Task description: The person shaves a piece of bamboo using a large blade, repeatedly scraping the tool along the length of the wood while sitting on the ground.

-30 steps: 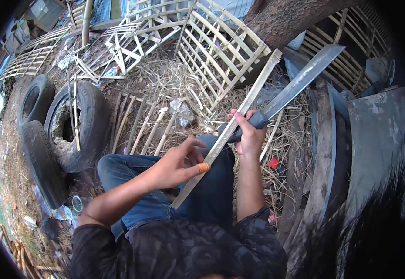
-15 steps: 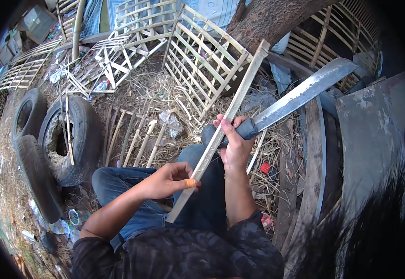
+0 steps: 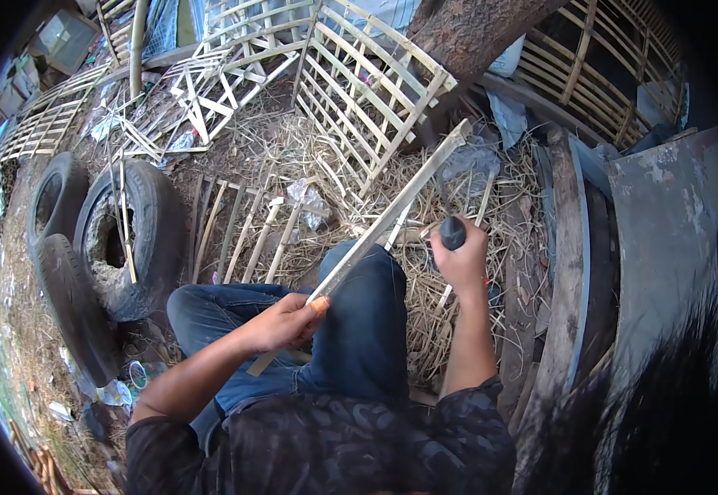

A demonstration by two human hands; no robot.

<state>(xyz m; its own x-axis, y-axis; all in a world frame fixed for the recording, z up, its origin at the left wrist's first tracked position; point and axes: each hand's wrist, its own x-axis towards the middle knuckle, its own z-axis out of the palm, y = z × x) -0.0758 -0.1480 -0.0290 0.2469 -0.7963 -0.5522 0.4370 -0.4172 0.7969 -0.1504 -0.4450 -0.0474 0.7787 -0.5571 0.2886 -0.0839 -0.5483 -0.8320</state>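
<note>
The left hand is closed on a bamboo strip near its low end; the strip slants up over one knee; to its right, the right hand grips a black machete handle.

Dark patterned shirt, blue jeans

We grip pale strip near lower end, left hand; right hand clasps dark handle above straw-strewn ground.

We have tyres at ten o'clock, a bamboo lattice panel at twelve, a tree trunk at one, planks at two.
</note>
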